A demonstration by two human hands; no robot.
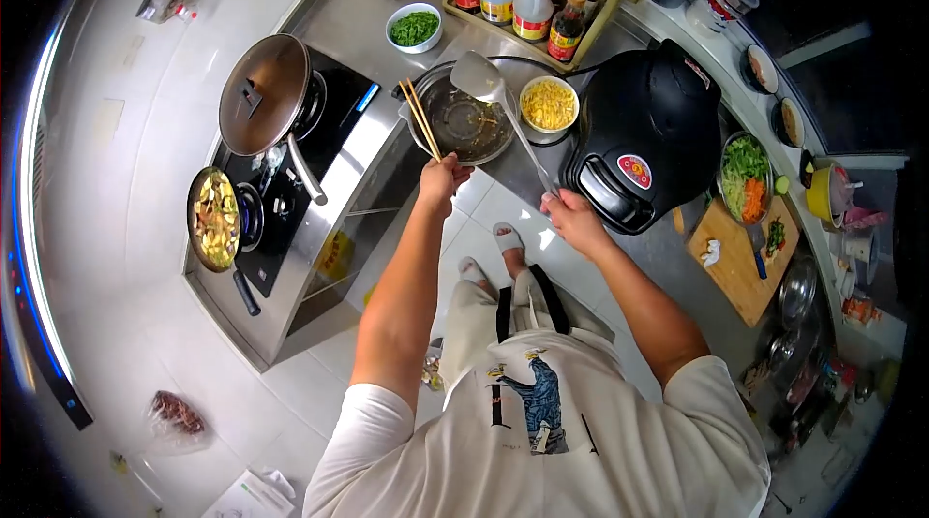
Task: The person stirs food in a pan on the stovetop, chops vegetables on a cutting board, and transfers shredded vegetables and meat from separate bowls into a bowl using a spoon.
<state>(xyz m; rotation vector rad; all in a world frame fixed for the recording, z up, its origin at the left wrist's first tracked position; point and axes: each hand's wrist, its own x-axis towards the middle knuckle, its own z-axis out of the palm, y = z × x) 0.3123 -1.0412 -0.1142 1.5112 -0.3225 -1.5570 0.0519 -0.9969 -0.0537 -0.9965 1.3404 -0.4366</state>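
My left hand [441, 179] is closed around a pair of wooden chopsticks [418, 117], whose tips reach over the left rim of a dark metal pan [463, 123] with brown food residue. My right hand [573, 220] grips the handle of a metal spatula [478, 77]; its broad blade is over the far side of that pan. Just right of the pan sits a white bowl of yellow chopped food [549, 104]. A white bowl of chopped greens [414, 29] stands behind the pan.
At left, a stove [281, 228] carries a lidded pan [259, 97] and a frying pan of food [215, 218]. A black appliance [648, 121] stands right, beside a cutting board [740, 262] and vegetable bowl [745, 175]. Sauce bottles [532, 10] fill a rack behind.
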